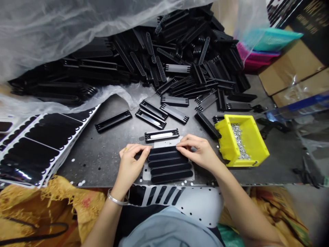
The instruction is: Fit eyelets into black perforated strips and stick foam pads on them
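Observation:
Several long black strips (pixel 171 164) with rounded ends lie in a row on a pale backing sheet (pixel 146 175) near the table's front edge. My left hand (pixel 132 159) pinches the left end of the farthest black strip (pixel 163 150). At its right end, the thumb and fingers of my right hand (pixel 197 151) close on the same strip. Just beyond the fingers sits a black slotted plastic part (pixel 161 134) with a white strip inside. More such black parts (pixel 150 118) lie loose behind it.
A large heap of black plastic parts (pixel 180 41) fills the back, partly under clear plastic sheeting (pixel 77 20). On the right stands a yellow bin (pixel 259 147) of small metal pieces (pixel 239 140). Sticker sheets (pixel 28 154) are stacked left; another sheet (pixel 200 202) lies across the lap.

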Tool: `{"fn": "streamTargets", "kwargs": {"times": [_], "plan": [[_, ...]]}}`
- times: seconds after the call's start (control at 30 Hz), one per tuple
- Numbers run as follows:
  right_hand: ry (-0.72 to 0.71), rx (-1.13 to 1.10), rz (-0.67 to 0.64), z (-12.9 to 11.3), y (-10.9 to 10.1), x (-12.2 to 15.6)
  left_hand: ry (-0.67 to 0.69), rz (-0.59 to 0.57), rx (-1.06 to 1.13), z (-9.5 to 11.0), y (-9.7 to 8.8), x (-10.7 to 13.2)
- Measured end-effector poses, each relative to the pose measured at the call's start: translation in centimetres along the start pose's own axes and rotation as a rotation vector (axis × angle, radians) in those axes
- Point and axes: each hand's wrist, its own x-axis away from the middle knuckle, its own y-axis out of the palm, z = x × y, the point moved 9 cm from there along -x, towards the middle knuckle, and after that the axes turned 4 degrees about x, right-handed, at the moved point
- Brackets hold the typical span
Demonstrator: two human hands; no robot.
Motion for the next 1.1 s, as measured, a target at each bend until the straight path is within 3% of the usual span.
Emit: {"fn": "streamTargets", "kwargs": {"times": [0.17, 0.3, 0.37, 0.4, 0.47, 0.53, 0.6, 0.73, 0.8, 0.93, 1.1], "plan": [[-0.042, 0.075, -0.002, 0.1, -0.6, 0.3, -0.004, -0.017, -0.036, -0.3, 0.0, -0.2], [-0.037, 0.380, 0.258, -1.3, -3.4, 2.2, 0.044, -0.112, -0.111, 0.8, -0.3, 0.7], [-0.040, 0.477, 0.343, -2.8, -3.0, 3.3, 0.144, -0.222, -0.138, 2.5, 0.4, 1.7], [-0.060, 0.507, 0.310, -3.6, -1.8, 3.5, 0.208, -0.283, -0.161, 3.4, 1.1, 2.3], [-0.114, 0.528, 0.127, -4.5, 1.7, 3.8, 0.341, -0.378, -0.241, 5.1, 2.9, 3.4], [-0.110, 0.469, -0.060, -4.1, 4.1, 4.3, 0.441, -0.403, -0.331, 5.9, 4.5, 3.9], [-0.012, 0.338, -0.071, -2.6, 3.4, 5.1, 0.494, -0.377, -0.393, 6.0, 5.6, 3.9], [0.236, 0.018, 0.188, 1.3, -1.9, 7.9, 0.520, -0.245, -0.395, 6.4, 5.5, 4.1], [0.290, -0.192, 0.245, 2.0, -2.7, 8.7, 0.549, -0.176, -0.371, 7.4, 5.0, 4.8], [0.281, -0.439, 0.237, 0.0, -1.7, 7.5, 0.663, -0.129, -0.372, 10.1, 4.2, 7.1], [0.173, -0.392, 0.276, -3.7, -1.6, 5.4, 0.707, -0.072, -0.375, 10.8, 3.1, 8.1]]}}
